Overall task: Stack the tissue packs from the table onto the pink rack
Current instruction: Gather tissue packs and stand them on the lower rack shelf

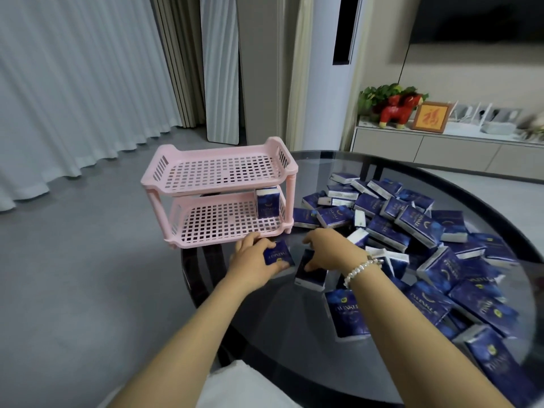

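Left hand [253, 262] grips one tissue pack [278, 254]; right hand [329, 250] pinches another [309, 269]. Loose packs [412, 228] lie heaped at three o'clock of the pink rack [220, 198]. Recommend standing each upright against the lone pack [267, 205] on the lower shelf.

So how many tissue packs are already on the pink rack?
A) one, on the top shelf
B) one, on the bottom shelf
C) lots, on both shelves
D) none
B: a single tissue pack stands upright at the right end of the pink rack's bottom shelf, and the top shelf holds nothing.
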{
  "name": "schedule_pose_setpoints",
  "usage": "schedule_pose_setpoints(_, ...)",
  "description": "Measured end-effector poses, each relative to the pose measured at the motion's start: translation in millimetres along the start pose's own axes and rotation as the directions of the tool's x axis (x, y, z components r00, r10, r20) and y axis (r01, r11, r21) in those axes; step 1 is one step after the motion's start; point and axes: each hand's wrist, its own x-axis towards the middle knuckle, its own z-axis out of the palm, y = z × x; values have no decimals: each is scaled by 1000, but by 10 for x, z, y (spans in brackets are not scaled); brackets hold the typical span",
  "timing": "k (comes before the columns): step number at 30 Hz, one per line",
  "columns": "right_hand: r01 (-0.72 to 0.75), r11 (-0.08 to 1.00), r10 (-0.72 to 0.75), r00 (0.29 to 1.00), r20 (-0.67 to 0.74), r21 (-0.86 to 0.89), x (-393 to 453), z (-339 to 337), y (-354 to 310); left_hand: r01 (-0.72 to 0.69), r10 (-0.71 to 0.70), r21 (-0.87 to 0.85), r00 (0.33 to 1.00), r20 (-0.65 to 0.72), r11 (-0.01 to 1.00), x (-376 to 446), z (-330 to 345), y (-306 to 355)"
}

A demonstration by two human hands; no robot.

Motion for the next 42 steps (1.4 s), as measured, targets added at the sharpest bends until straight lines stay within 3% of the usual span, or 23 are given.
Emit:
schedule_pose_setpoints(4, 52, 999, -53, 998, 24, 11, -124, 45, -31, 57, -64, 92, 995, 79, 994, -215, -144, -26)
schedule_pose_setpoints(11, 110, 991, -112, 993, 29, 75, -268, 214, -80, 231, -231, 32, 973, 10, 972, -524, -128, -210)
schedule_pose_setpoints(15, 109, 975, -105, 994, -30, 195, -273, 316, -5, 240, -265, -245, 961, -75, 939, -562, -70, -232)
schedule_pose_setpoints(18, 131, 921, -110, 991, -78, 368, -308, 362, 20, 208, -314, -515, 941, -128, 832, -534, -51, -169)
schedule_pose_setpoints(22, 176, 809, -19, 961, -275, 561, -343, 376, 72, 184, -391, -756, 915, -101, 628, -512, -85, -97)
schedule_pose_setpoints(27, 226, 604, 205, 883, -423, 765, -485, 337, 79, 174, -350, -848, 937, -14, 500, -522, -123, -67)
schedule_pose_setpoints(33, 298, 392, 63, 935, -348, 871, -604, 433, -35, 235, -316, -939, 937, 149, 252, -554, -86, 75)
schedule_pose_setpoints(35, 291, 383, 94, 932, -350, 877, -582, 507, -81, 248, -236, -957, 949, 209, 149, -576, -81, 150)
schedule_pose_setpoints(37, 289, 488, 129, 909, -396, 823, -542, 568, -112, 260, -113, -963, 961, 251, 75, -615, -87, 215)
schedule_pose_setpoints(39, 282, 563, 127, 900, -418, 777, -517, 591, -122, 243, 17, -966, 969, 245, 87, -642, -74, 233)
schedule_pose_setpoints(42, 308, 572, 90, 898, -431, 760, -533, 547, -114, 179, 62, -945, 977, 203, 273, -671, -41, 198)
